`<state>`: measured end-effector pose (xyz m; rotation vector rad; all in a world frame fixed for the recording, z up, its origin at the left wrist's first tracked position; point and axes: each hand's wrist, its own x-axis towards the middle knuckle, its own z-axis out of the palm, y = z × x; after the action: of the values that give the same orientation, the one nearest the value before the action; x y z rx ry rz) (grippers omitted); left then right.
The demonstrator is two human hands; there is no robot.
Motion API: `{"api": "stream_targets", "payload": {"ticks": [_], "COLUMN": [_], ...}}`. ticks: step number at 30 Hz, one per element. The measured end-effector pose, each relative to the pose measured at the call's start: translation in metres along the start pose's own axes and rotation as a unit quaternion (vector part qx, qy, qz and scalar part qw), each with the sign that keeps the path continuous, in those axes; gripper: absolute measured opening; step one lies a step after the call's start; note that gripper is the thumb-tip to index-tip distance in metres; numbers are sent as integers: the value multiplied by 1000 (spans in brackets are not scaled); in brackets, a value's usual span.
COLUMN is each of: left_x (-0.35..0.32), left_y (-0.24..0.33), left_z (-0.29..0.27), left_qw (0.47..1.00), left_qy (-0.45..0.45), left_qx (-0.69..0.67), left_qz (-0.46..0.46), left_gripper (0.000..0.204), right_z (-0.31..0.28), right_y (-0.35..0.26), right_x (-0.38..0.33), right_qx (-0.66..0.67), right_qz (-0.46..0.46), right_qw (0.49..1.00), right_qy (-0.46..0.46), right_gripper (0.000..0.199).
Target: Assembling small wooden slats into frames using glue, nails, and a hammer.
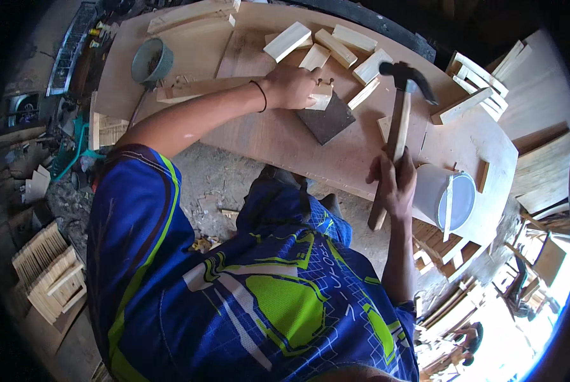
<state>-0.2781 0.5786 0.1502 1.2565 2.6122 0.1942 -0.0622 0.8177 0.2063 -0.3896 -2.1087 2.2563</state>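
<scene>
My right hand [396, 175] is wrapped round the wooden handle of a claw hammer [401, 121]. Its dark metal head is raised over the right part of the table. My left hand [290, 87], with a dark band at the wrist, is closed on a small pale wooden block [322, 97]. Small nail-like points stick up from the block's top beside my fingertips. Beneath the block lies a dark square plate [328, 121]. A long wooden strip [199, 89] runs behind my left forearm; whether it joins the block is hidden.
Several loose wood blocks [287, 41] lie beyond my left hand on the table [246, 130]. A green-grey cup [152, 61] stands at left, a white bucket [447, 194] at right. Slatted wooden pieces [479, 89] sit at the far right. Stacked slats [48, 274] are on the floor at left.
</scene>
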Motion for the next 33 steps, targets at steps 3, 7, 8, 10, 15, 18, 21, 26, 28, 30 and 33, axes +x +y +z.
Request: {"api": "stream_targets", "payload": {"ticks": [3,7,8,10,15,18,21,26,28,30,33], "left_x": [-4,-2,-2,-1,-4,-2,-4,-3,-5,-2,-4], "left_y": [5,6,6,6,2,5,-4,2,-1,2,16], "left_z": [-5,-8,-7,-4,-4,-2,6,-6,-6,-13,-22], "left_qw": [1000,1000,1000,1000,1000,1000,998,1000,997,998,999], "left_qy": [7,2,2,11,8,-2,60,-11,60,41,-22], "left_qx": [-12,-2,0,-3,-10,-1,-10,-9,-23,-25,11], "left_qz": [-6,-21,-22,-21,-8,-20,29,-13,40,31,-27], "left_gripper": [55,55,56,56,56,56,60,53,52,52,51], "right_z": [1,18,22,25,24,38,31,42,37,33,39], "right_y": [-38,-59,-58,-50,-37,-58,-36,-39,-20,-24,-35], "right_x": [1,-5,-8,-12,-1,-19,3,-5,5,7,-10], "right_qx": [-384,-394,-396,-392,-443,-312,-464,-386,-460,-491,-347], "right_qz": [-82,-196,-195,-147,-109,-163,-94,-117,-82,-57,-123], "right_qw": [920,898,897,908,888,934,879,915,882,866,930], "right_qy": [-16,0,-2,-19,-54,53,-47,1,-70,-72,12], "right_gripper": [28,31,31,33,33,27,24,22,22,22,23]}}
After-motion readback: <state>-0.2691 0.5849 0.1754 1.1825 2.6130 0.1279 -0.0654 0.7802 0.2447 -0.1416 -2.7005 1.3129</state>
